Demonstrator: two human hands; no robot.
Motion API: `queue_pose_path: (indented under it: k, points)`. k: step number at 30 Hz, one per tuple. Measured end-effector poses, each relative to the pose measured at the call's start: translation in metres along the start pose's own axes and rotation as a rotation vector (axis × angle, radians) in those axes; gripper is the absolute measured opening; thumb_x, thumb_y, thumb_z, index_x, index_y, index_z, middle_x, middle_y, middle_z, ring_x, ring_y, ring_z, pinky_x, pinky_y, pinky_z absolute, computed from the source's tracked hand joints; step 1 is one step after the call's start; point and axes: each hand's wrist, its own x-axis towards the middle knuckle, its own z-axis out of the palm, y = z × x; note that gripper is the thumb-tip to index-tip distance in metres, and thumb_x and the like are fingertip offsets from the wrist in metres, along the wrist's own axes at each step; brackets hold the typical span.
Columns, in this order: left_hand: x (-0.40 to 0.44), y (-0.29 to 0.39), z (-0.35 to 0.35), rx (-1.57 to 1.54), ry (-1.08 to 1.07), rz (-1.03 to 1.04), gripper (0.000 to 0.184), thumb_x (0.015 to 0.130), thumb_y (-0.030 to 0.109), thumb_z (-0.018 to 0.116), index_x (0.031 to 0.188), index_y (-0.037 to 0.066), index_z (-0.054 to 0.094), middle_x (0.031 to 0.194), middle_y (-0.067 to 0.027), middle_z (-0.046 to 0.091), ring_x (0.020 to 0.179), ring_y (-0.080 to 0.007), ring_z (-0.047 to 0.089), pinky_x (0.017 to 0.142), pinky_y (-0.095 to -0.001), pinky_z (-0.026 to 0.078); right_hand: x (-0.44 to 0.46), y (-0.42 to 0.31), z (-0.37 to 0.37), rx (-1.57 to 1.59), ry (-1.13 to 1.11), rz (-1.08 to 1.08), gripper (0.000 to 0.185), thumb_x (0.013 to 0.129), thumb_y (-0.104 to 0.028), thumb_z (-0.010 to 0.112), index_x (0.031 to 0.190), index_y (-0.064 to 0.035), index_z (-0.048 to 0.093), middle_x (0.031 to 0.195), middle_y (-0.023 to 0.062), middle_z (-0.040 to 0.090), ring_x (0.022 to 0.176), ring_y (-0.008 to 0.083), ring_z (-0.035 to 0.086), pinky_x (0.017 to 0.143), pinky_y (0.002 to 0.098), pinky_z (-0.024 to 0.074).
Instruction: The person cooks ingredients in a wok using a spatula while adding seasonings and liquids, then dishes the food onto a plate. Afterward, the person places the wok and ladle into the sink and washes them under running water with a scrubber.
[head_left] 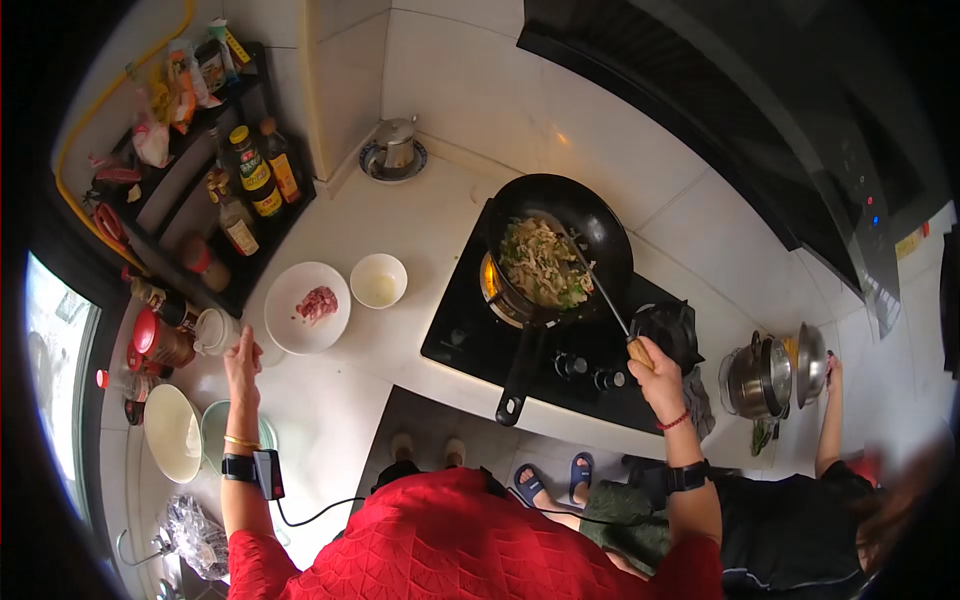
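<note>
My right hand is wrapped round the wooden handle of a spatula. Its metal shaft reaches into a black wok, where sliced meat and chopped greens lie. The wok sits over a lit burner, its long handle pointing toward me. My left hand is raised on the left with curled fingers and the thumb up, right beside a whitish jar; what those fingers hold, if anything, is unclear. Close by are a white bowl with raw red meat and a small bowl with pale liquid.
The black stove fills the middle counter. At left stand a rack with sauce bottles, red-lidded jars and a cream bowl. Metal pots stand right, where another person's hand touches a lid. A range hood hangs above.
</note>
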Motion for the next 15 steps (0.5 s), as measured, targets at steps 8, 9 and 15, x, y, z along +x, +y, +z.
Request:
queue_pose_path:
  k: [8, 9, 15]
  points:
    - [-0.02, -0.017, 0.011, 0.056, -0.156, -0.032, 0.039, 0.088, 0.036, 0.051, 0.062, 0.007, 0.055, 0.046, 0.0055, 0.037, 0.04, -0.0033, 0.03, 0.039, -0.0205, 0.02, -0.076, -0.104, -0.101, -0.826, 0.037, -0.182, 0.04, 0.07, -0.01, 0.062, 0.11, -0.0101, 0.057, 0.081, 0.0137, 0.06, 0.07, 0.0276, 0.06, 0.064, 0.0309, 0.0465]
    - [-0.022, -0.018, 0.013, 0.057, -0.155, -0.03, 0.038, 0.088, 0.035, 0.051, 0.064, 0.006, 0.055, 0.046, 0.0056, 0.036, 0.04, -0.0033, 0.029, 0.039, -0.0205, 0.02, -0.082, -0.101, -0.107, -0.7, 0.035, -0.159, 0.039, 0.071, -0.009, 0.061, 0.11, -0.0081, 0.057, 0.082, 0.013, 0.06, 0.07, 0.0234, 0.059, 0.064, 0.0291, 0.0459]
    - [-0.03, -0.028, 0.036, 0.019, -0.223, -0.028, 0.034, 0.088, 0.034, 0.05, 0.074, 0.004, 0.058, 0.047, 0.0057, 0.035, 0.042, -0.0034, 0.03, 0.04, -0.0204, 0.021, -0.097, -0.071, -0.115, -0.068, -0.148, 0.107, 0.039, 0.073, -0.009, 0.06, 0.111, 0.0005, 0.054, 0.085, 0.0081, 0.062, 0.074, 0.0108, 0.056, 0.068, 0.0232, 0.0436]
